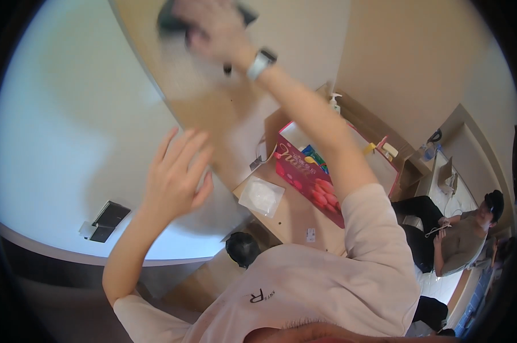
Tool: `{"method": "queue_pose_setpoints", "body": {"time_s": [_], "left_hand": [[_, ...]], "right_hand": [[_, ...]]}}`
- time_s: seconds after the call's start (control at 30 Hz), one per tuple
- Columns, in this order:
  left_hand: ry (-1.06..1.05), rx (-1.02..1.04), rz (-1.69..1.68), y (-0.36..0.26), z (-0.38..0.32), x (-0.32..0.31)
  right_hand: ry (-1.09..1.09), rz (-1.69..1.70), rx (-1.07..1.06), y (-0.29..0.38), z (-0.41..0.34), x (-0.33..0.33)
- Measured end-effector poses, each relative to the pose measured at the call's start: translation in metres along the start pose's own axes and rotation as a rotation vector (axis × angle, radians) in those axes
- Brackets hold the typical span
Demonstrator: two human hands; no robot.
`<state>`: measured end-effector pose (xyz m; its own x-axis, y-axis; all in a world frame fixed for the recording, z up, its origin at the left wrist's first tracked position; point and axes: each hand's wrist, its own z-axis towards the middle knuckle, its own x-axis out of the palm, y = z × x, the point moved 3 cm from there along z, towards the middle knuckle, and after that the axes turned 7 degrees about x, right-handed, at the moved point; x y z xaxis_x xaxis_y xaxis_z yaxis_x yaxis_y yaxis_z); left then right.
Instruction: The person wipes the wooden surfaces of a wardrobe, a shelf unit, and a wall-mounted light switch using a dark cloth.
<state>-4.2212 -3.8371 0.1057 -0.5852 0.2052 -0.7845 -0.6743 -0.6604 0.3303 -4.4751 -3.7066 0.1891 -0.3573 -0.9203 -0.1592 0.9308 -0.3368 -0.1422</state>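
Raised in the upper part of the view, my right hand, with a watch on its wrist, overlaps a dark, blurred object against the pale wall. Blur hides how its fingers meet that object. A small black piece shows just below. My left hand is lifted at the centre left, fingers apart, nothing in it. To its right, a clear packet with white contents lies on a wooden surface, beside a large red bag with a tulip print.
A pump bottle stands behind the bag. Below the wooden surface is a round black thing, perhaps a lined bin. Black rectangular items are at the lower left. A seated person in a dark cap holds a pale cord at the right.
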Motion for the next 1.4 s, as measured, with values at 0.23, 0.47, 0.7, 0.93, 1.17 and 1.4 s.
{"method": "queue_pose_setpoints", "body": {"time_s": [0.23, 0.47, 0.7, 0.93, 1.17, 1.4], "left_hand": [[-0.235, -0.209, 0.106, 0.08, 0.028, 0.04], [-0.466, 0.016, 0.419, 0.105, 0.123, -0.026], [-0.258, 0.028, 0.898, 0.151, 0.155, 0.002], [-0.258, -0.061, 0.755, 0.142, 0.152, -0.003], [-0.369, 0.042, 0.706, 0.146, 0.152, -0.001], [-0.313, 0.012, 0.681, 0.143, 0.149, -0.005]], "right_hand": [[-0.359, -0.236, 0.265, -0.017, 0.043, -0.029], [0.471, -0.116, -0.363, 0.023, -0.2, 0.015], [0.234, 0.025, 0.072, -0.065, -0.07, -0.039], [-0.327, -0.25, 0.556, -0.063, -0.061, -0.035], [0.339, -0.141, -0.076, 0.047, -0.174, 0.022], [0.136, -0.183, -0.101, -0.03, -0.055, -0.036]]}}
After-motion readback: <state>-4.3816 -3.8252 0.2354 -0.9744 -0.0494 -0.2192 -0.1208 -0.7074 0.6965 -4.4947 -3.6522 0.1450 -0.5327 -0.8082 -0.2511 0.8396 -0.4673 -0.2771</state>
